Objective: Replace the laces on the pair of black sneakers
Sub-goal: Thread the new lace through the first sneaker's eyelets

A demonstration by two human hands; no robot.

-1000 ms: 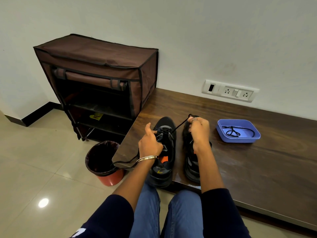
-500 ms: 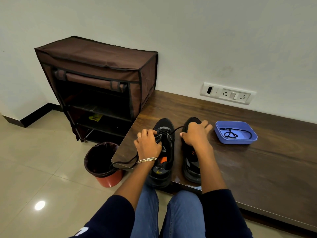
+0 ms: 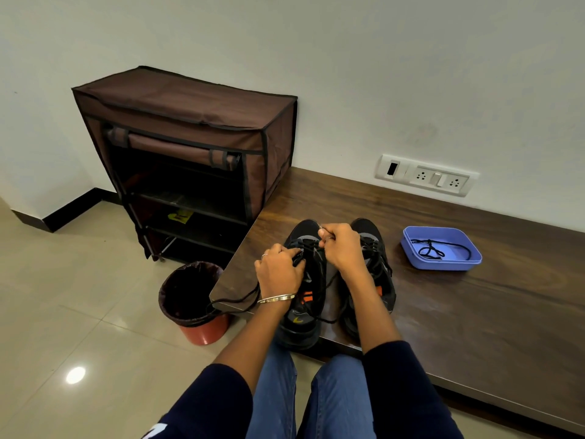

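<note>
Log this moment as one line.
left hand: grips lace | right hand: pinches lace | on: left sneaker | right sneaker: laced | tray: holds spare lace

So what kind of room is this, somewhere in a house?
Probably a home entryway or shoe corner: a brown fabric shoe rack against the wall, a low wooden bench with the sneakers, a lined bin on tiled floor.
</note>
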